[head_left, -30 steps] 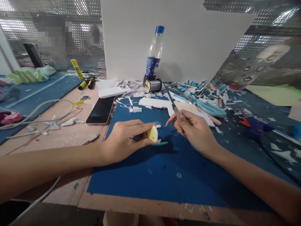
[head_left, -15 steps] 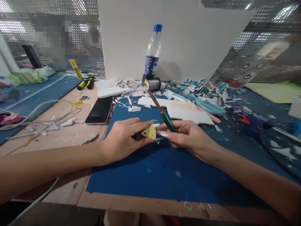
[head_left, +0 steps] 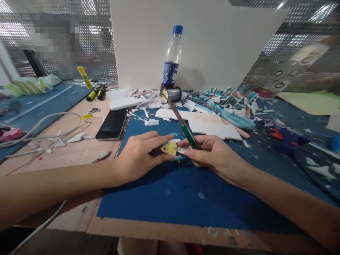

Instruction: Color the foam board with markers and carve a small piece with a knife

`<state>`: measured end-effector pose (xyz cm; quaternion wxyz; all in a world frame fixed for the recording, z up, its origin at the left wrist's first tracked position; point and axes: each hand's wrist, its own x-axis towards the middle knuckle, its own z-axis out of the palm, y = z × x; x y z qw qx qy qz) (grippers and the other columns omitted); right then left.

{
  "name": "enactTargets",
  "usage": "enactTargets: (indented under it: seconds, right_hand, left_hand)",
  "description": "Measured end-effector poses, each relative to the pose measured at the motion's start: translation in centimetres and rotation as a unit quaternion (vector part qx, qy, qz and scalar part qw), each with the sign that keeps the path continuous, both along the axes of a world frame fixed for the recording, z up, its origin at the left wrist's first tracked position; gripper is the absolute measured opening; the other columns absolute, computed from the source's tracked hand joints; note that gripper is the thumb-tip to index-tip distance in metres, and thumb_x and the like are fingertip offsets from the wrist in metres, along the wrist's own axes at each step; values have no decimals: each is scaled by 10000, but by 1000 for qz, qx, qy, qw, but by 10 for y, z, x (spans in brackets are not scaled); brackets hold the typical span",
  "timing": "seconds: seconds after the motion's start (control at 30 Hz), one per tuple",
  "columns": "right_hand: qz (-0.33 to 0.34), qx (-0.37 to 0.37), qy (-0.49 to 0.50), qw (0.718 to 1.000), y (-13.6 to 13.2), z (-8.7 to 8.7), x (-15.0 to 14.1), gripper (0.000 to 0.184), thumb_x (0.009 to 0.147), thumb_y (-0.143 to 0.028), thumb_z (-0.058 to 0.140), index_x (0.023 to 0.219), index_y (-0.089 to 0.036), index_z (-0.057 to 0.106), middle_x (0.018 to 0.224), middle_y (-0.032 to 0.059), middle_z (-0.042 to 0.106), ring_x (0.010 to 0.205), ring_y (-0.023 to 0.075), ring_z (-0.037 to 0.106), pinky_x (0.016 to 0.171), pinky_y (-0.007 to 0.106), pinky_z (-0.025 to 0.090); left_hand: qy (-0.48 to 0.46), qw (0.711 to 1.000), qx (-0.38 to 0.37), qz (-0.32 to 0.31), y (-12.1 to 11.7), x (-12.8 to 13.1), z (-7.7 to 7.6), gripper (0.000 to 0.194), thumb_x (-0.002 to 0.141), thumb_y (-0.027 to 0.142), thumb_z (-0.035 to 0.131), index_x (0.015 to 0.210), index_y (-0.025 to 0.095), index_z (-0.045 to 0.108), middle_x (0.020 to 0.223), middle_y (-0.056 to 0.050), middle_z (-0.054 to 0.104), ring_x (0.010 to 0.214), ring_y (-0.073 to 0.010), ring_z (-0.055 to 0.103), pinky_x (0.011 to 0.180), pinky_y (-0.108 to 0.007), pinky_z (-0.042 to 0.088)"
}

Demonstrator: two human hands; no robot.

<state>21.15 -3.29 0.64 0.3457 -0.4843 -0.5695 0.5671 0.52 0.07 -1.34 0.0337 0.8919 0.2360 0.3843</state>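
Observation:
My left hand (head_left: 145,150) pinches a small piece with a yellow face (head_left: 170,148), dark dots, and white and teal parts at its sides. The fingers hide some of it. My right hand (head_left: 209,152) is closed around a green-handled knife (head_left: 189,136), whose long blade slants up and to the left, away from the piece. My right thumb and a fingertip also touch the yellow face's right side. Both hands are above the blue mat (head_left: 164,198).
Behind the hands lie white foam pieces (head_left: 212,126), light-blue scissors (head_left: 237,119), a wire spool (head_left: 174,95) and a bottle (head_left: 171,60). A phone (head_left: 111,124) and white cable (head_left: 53,209) are left; a dark-blue glue gun (head_left: 289,136) lies right. A white board (head_left: 212,42) stands behind.
The yellow-faced piece has turned slightly in my left fingers, and my right thumb now lies against its face. The knife stays in nearly the same slant. The view has shifted a little.

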Motion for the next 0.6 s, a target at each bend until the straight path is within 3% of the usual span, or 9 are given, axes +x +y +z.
enactTargets:
  seconds: [0.37,0.6]
  right_hand:
    - [-8,31,-11,999,-2,0,-2,276,744,-337,691,900,-111,669,482,-78,370,404,39,291,382,213,221]
    - [-6,78,-52,996,-4,0,-4,235,767,-314,654,908,-127,673,526,-49,403,441,52,314,389,209,247]
  left_hand:
    - [1,1000,-25,9,0,0,0,365,875,371,563,1103,94,629,771,-41,626,599,-80,576,567,-179,492]
    - [23,1000,5,20,0,1,-2,378,882,388,544,1088,85,636,823,-73,653,643,-108,606,564,-204,513]
